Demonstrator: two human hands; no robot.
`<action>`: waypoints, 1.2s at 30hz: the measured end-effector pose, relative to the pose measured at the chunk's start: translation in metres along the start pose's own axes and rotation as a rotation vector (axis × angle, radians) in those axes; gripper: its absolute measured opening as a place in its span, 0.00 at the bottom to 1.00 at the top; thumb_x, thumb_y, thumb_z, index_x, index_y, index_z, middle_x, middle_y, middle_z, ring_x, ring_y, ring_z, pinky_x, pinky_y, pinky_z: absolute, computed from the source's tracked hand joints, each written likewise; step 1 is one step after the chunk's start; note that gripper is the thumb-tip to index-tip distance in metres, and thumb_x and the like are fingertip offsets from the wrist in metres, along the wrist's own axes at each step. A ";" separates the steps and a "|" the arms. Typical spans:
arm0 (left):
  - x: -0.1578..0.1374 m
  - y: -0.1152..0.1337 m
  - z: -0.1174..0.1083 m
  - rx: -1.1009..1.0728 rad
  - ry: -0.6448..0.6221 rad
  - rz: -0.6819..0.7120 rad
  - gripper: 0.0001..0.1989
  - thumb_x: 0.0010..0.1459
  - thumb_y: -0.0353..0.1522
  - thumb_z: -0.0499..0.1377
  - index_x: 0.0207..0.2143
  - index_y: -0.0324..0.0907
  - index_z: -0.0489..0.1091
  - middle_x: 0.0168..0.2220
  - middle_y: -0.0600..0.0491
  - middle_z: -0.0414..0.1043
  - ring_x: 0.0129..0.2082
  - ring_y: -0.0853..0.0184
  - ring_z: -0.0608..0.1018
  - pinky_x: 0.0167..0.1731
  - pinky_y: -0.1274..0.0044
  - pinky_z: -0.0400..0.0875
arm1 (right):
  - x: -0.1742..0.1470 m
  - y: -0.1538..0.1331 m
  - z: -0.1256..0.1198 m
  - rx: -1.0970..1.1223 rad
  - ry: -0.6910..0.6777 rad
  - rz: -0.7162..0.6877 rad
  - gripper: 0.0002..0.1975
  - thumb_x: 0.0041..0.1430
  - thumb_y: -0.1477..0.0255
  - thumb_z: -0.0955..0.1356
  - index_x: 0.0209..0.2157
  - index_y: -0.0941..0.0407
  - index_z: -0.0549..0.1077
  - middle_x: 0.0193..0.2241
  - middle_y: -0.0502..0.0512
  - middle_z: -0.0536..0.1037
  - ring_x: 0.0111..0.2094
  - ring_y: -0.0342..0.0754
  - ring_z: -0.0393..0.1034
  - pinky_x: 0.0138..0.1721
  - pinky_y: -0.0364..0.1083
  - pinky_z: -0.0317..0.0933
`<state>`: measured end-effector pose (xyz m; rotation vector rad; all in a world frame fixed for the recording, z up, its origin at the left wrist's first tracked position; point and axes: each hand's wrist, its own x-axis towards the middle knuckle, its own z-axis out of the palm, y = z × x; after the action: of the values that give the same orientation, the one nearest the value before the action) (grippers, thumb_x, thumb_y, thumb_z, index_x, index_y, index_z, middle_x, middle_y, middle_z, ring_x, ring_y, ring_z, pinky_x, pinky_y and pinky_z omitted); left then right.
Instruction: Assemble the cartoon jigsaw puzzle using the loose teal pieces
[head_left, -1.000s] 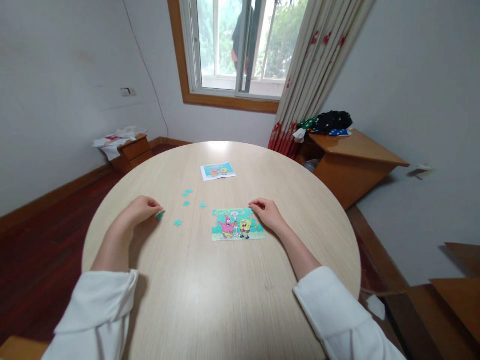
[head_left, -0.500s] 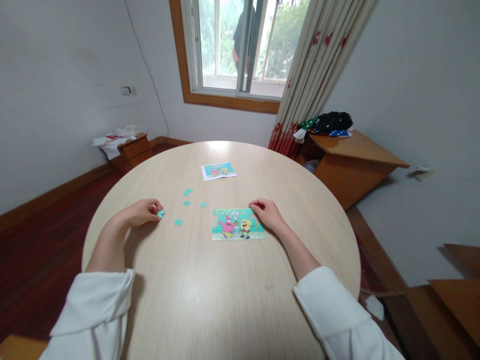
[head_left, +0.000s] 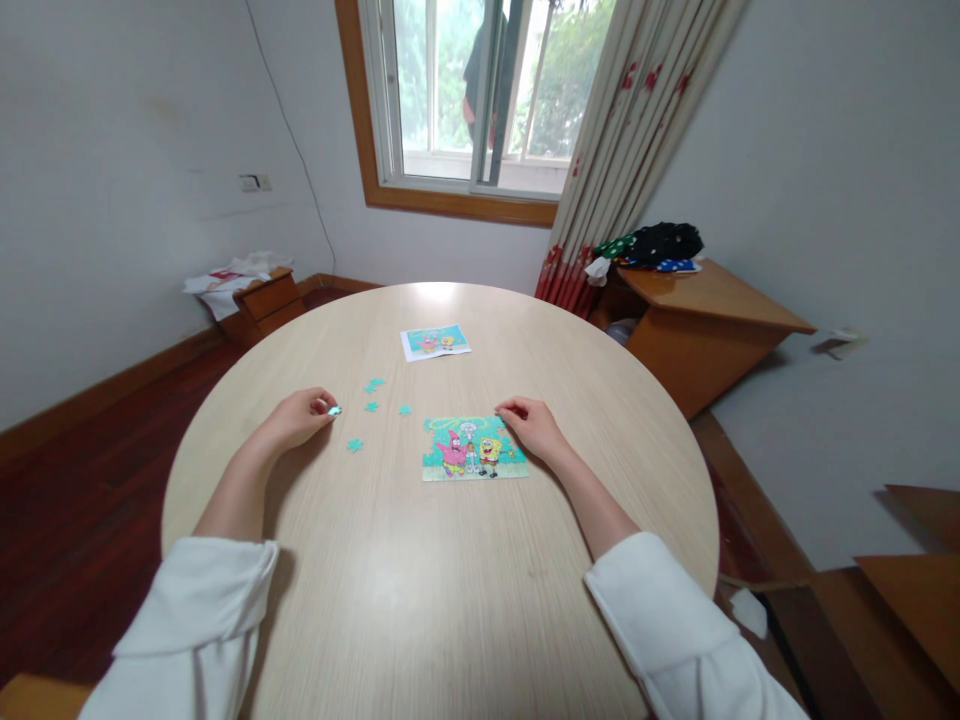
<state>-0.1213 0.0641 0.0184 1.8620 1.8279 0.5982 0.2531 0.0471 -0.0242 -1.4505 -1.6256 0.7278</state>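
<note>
My left hand is closed in a pinch on a teal puzzle piece, held at the left of the table. Several loose teal puzzle pieces lie to its right, one of them a single piece close to the hand. In front of me lies a largely joined jigsaw puzzle with cartoon figures, its left side notched. At its top right corner rests my right hand, thumb and fingers together; what they grip, if anything, is hidden, and the hand covers that corner.
A printed picture of the same scene lies farther back on the round table. Beyond the table stand a small wooden cabinet on the left and a wooden desk with cloths on the right. A person is outside the window.
My left hand has moved right and slightly away from me, carrying the puzzle piece. My right hand stays at the puzzle's corner. The view has shifted slightly.
</note>
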 end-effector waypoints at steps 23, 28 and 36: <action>0.008 0.009 0.028 0.205 0.159 0.062 0.15 0.52 0.34 0.53 0.41 0.39 0.72 0.34 0.48 0.76 0.33 0.63 0.76 0.36 0.75 0.67 | -0.001 -0.004 0.000 -0.018 -0.010 -0.014 0.09 0.51 0.69 0.65 0.28 0.58 0.76 0.27 0.54 0.79 0.29 0.46 0.70 0.35 0.45 0.62; 0.007 0.013 0.029 0.250 0.166 0.062 0.16 0.52 0.34 0.52 0.41 0.39 0.73 0.36 0.47 0.76 0.36 0.61 0.76 0.37 0.75 0.67 | -0.001 -0.005 0.000 -0.025 -0.011 -0.004 0.10 0.51 0.68 0.65 0.29 0.58 0.76 0.26 0.54 0.78 0.28 0.46 0.69 0.33 0.45 0.61; 0.008 0.009 0.030 0.243 0.176 0.062 0.17 0.53 0.34 0.51 0.43 0.40 0.72 0.35 0.48 0.76 0.35 0.62 0.76 0.36 0.76 0.66 | -0.002 -0.007 -0.001 -0.018 -0.010 -0.011 0.10 0.50 0.69 0.65 0.28 0.58 0.76 0.26 0.54 0.78 0.28 0.46 0.68 0.33 0.45 0.61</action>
<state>-0.0956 0.0714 -0.0001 2.0874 2.0401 0.6010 0.2504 0.0437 -0.0177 -1.4519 -1.6503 0.7173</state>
